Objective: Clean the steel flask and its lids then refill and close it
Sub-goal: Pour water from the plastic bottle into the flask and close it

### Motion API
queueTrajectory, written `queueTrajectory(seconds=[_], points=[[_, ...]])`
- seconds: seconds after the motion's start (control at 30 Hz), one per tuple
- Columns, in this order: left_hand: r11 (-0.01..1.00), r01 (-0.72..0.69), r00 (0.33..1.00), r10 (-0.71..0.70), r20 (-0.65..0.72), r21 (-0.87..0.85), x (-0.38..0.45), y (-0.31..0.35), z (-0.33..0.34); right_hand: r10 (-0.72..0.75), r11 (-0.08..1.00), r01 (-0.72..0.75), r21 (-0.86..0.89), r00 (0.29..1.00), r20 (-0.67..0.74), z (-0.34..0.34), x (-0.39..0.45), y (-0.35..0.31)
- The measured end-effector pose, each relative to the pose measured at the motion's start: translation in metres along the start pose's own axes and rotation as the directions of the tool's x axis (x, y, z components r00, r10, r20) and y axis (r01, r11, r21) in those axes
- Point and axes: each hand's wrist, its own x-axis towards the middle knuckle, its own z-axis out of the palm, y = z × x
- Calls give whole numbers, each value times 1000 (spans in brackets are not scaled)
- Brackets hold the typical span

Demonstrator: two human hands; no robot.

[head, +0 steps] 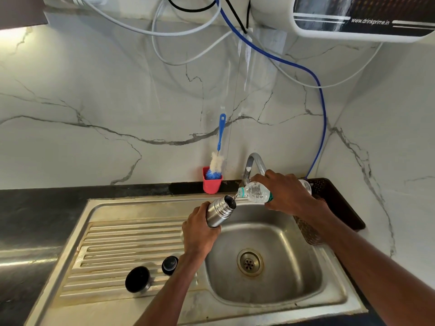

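My left hand grips the steel flask by its lower body, tilted with its open mouth up and to the right, over the left rim of the sink basin. My right hand grips a clear plastic water bottle, tipped so its neck points at the flask's mouth; a thin stream of water runs from it into the flask. On the ribbed drainboard lie the cup lid, black inside, and the smaller black stopper lid, partly hidden by my left forearm.
The steel sink has its drain in the middle and a tap behind my right hand. A red holder with a blue bottle brush stands against the marble wall. A dark tray lies at the right, a water purifier above.
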Motion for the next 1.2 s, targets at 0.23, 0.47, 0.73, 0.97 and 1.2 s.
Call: queueTrajectory(seconds=[0.23, 0.47, 0.73, 0.97, 1.2], points=[[1000, 0, 1000, 0, 20, 18, 1, 1, 3, 3, 1000, -4, -6, 1000, -11, -2, 0, 4], [998, -6, 1000, 4, 28, 66, 3, 3, 3, 15, 999, -15, 30, 1000, -4, -3, 1, 4], [994, -19, 999, 15, 34, 107, 1, 7, 2, 11, 1000, -11, 10, 1000, -3, -3, 0, 5], [992, -21, 999, 16, 47, 126, -2, 9, -1, 16, 1000, -16, 5, 1000, -16, -4, -2, 6], [991, -17, 999, 11, 53, 130, -5, 8, -3, 21, 1000, -21, 4, 1000, 2, 0, -4, 4]])
